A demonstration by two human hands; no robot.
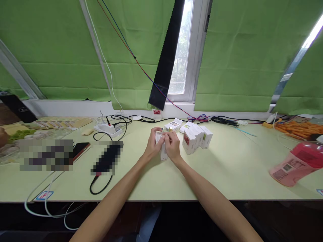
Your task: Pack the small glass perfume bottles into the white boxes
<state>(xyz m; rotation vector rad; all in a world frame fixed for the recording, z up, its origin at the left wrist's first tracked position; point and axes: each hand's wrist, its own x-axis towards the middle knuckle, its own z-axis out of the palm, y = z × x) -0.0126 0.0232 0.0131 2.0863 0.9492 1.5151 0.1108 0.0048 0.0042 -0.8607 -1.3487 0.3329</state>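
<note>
The two bare forearms come in from the bottom edge, nearest the lens, and meet over the pale green table [227, 174]. From there, going by size: a pink bottle [295, 166] lies on its side at the far right, a black cable [101, 186] loops near the front edge, a white power strip [107, 129] sits at the back left, and a cluster of small white cartons [195, 138] stands just beyond the hands.

The left hand [152, 148] and the right hand [174, 148] are both curled shut around one small white box [163, 153], which stands upright on the table between them, at the middle of the desk. The fingertips of both hands gather at its top end, so the work in hand looks like opening or closing the top flap; which of the two I cannot tell. The next move would seem to call for a steady grip from one hand while the other works the flap with fine fingertip pressure.

The cartons carry red and green patches on their faces, but the printing is too small to read. The bottle has a label with what looks like a barcode; no words are legible.
</note>
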